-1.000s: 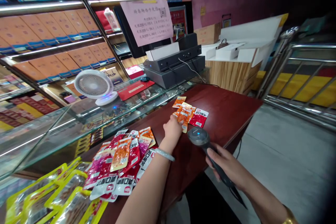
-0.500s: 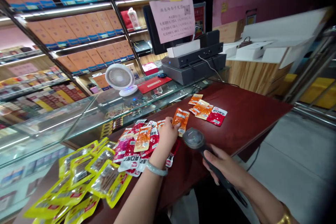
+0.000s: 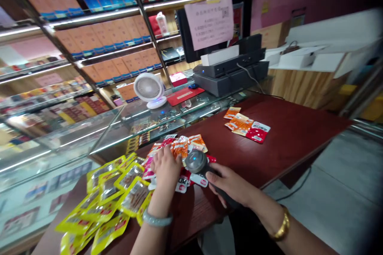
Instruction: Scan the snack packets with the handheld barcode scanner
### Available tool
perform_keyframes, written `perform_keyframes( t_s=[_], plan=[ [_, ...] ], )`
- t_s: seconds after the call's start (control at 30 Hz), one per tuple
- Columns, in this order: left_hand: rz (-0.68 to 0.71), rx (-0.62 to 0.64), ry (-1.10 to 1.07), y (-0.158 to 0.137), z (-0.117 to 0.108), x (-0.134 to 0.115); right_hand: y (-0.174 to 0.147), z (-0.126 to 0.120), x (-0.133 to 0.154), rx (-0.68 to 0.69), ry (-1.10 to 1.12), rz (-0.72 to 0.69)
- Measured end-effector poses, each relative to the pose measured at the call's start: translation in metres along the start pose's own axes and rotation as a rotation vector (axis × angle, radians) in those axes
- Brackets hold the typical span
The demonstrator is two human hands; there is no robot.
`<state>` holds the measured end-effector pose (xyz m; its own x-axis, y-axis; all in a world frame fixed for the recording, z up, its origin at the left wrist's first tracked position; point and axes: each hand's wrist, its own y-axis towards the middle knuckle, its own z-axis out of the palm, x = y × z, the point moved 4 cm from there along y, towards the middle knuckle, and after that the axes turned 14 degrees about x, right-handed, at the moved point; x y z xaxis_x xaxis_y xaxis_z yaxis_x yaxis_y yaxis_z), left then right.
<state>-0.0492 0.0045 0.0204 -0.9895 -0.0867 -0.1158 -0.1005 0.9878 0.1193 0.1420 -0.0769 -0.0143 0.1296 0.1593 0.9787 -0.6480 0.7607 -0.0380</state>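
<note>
My left hand (image 3: 166,167) lies over a pile of red and orange snack packets (image 3: 185,177), its fingers spread and its thumb beside an orange packet (image 3: 181,149). The hand covers part of the pile. A black handheld barcode scanner (image 3: 196,162) is in my right hand (image 3: 231,183), my fingers wrapped round its handle. Its round head is over the right side of the pile. Yellow-edged clear snack packets (image 3: 134,196) are heaped to the left of my left hand. Farther right, several orange packets (image 3: 241,123) and a red and white packet (image 3: 259,132) lie together.
The packets rest on a dark red tabletop (image 3: 299,127). Behind it runs a glass display counter (image 3: 119,127) with a white fan (image 3: 149,89), a red mat (image 3: 185,96) and a dark cash register (image 3: 230,79). Shelves of boxes (image 3: 104,36) stand behind.
My left hand has moved left from an orange packet at the pile's right side onto the pile. The scanner has moved left over the pile, and the view has shifted slightly.
</note>
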Motion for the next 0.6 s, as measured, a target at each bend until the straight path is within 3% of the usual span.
perform_keyframes(
  t_s=[0.13,0.27,0.43,0.6],
  plan=[
    [0.069,-0.059,0.018,0.007,-0.005,-0.021,-0.009,-0.012,0.002,-0.035,0.028,-0.024],
    [0.23,-0.049,-0.015,0.018,-0.002,-0.068,-0.03,-0.038,-0.003,-0.173,0.057,-0.029],
    [0.461,0.149,-0.082,0.044,0.026,-0.149,-0.055,-0.075,-0.005,-0.304,0.094,-0.034],
    [0.51,0.285,-0.095,0.073,0.055,-0.224,-0.079,-0.114,0.003,-0.471,0.081,-0.048]
  ],
)
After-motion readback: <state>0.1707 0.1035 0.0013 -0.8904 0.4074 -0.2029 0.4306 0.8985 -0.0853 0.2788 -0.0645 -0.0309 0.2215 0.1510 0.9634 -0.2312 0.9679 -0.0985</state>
